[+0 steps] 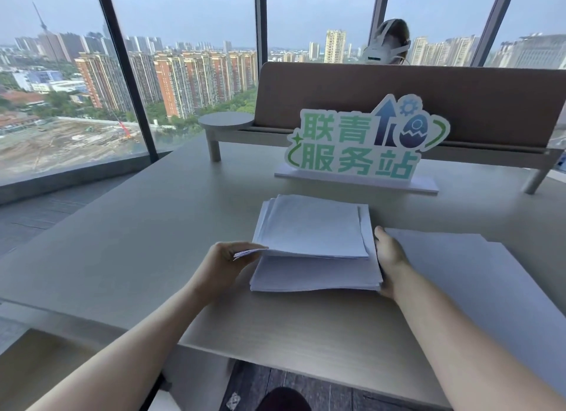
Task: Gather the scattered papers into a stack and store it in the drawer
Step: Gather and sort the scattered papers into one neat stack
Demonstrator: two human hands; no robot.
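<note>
Left hand (225, 257) pinches the near-left corner of the upper papers (312, 226), lifting them off the lower stack (315, 274) on the counter (137, 242). Right hand (389, 257) presses flat against the stack's right edge, its fingers hidden underneath. More sheets (477, 275) lie right, cut off by the frame.

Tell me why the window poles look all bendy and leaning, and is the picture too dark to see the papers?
In the head view, the wide-angle lens tilts the window frames outward; soft daylight keeps the paper stack clear, print too blurry to read, with only faint shadows under the left hand and right hand.
</note>
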